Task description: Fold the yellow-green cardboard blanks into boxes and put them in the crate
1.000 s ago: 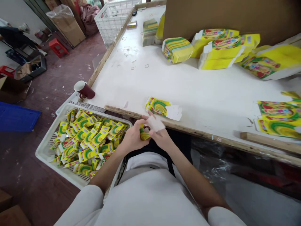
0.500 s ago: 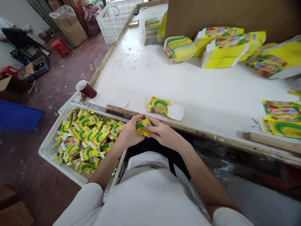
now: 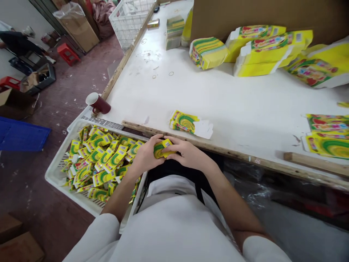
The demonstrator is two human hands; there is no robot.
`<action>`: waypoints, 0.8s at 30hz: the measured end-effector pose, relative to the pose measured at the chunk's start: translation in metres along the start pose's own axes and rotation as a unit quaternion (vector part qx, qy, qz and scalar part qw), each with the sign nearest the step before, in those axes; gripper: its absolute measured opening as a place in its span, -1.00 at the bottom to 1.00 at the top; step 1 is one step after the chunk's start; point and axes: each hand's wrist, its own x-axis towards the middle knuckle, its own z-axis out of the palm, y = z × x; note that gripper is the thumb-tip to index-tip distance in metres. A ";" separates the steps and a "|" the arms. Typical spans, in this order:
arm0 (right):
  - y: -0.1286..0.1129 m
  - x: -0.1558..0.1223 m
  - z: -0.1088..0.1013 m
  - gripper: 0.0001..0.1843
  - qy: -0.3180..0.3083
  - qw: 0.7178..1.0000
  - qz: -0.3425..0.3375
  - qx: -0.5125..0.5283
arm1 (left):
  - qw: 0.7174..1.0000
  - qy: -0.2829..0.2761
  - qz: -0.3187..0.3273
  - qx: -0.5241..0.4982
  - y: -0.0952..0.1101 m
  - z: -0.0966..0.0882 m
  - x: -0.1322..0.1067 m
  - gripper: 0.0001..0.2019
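Note:
Both of my hands hold one small yellow and green carton (image 3: 161, 149) just below the table's wooden front edge (image 3: 191, 143). My left hand (image 3: 147, 154) cups it from the left with fingers curled round it. My right hand (image 3: 188, 154) presses on it from the right, fingers closed over its top. A short stack of flat yellow and green carton blanks (image 3: 183, 122) lies on the white table just beyond my hands. To my left a white plastic crate (image 3: 56, 160) is filled with several folded small cartons (image 3: 102, 160).
A dark red mug (image 3: 97, 103) lies on its side by the table corner. Larger yellow boxes (image 3: 261, 51) and a brown cardboard sheet (image 3: 245, 14) stand at the back. More flat blanks (image 3: 327, 136) lie at the right. An empty white basket (image 3: 128, 22) sits far left.
The white flap that my right hand held open a second ago is folded down. Both hands have closed round the small carton and stay by the table edge.

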 end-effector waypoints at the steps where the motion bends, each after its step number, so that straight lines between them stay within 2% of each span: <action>1: 0.000 0.000 0.001 -0.73 0.008 1.000 0.002 -0.007 | 1.000 0.002 0.008 -0.002 0.001 0.001 0.000 -0.21; 4: 0.001 -0.003 0.006 -0.77 0.060 0.998 0.004 -0.024 | 0.998 0.033 0.048 -0.012 0.003 0.003 0.002 -0.27; 6: 0.003 -0.005 0.009 -0.78 0.127 0.992 0.003 -0.025 | 0.994 0.096 0.049 -0.019 0.002 0.003 0.002 -0.27; 9: 0.005 -0.007 0.007 -0.67 0.217 0.976 0.013 -0.022 | 0.976 0.190 -0.044 -0.100 -0.004 0.001 0.000 -0.20; 11: 0.006 -0.007 0.008 -0.55 0.231 0.973 0.022 -0.014 | 0.946 0.194 -0.117 -0.232 -0.008 -0.001 -0.001 -0.36; 13: 0.007 -0.005 0.012 -0.50 0.247 0.968 0.033 -0.002 | 0.908 0.191 -0.151 -0.342 -0.009 0.000 -0.001 -0.58; 15: 0.008 -0.002 0.018 -0.50 0.273 0.961 0.043 -0.001 | 0.888 0.208 -0.155 -0.379 -0.007 0.002 0.000 -0.66; 18: 0.012 0.000 0.024 -0.45 0.263 0.964 0.044 -0.010 | 0.887 0.212 -0.164 -0.375 -0.007 -0.002 0.001 -0.67; 21: 0.028 0.000 0.015 -0.22 0.236 0.970 0.062 0.001 | 0.897 0.227 -0.191 -0.328 -0.021 -0.026 -0.013 -0.62; 22: 0.036 -0.001 0.008 -0.20 0.252 0.964 0.084 -0.012 | 0.901 0.241 -0.208 -0.295 -0.030 -0.040 -0.022 -0.58; 24: 0.055 -0.002 -0.006 -0.34 0.299 0.938 0.153 -0.081 | 0.907 0.260 -0.264 -0.202 -0.052 -0.073 -0.046 -0.50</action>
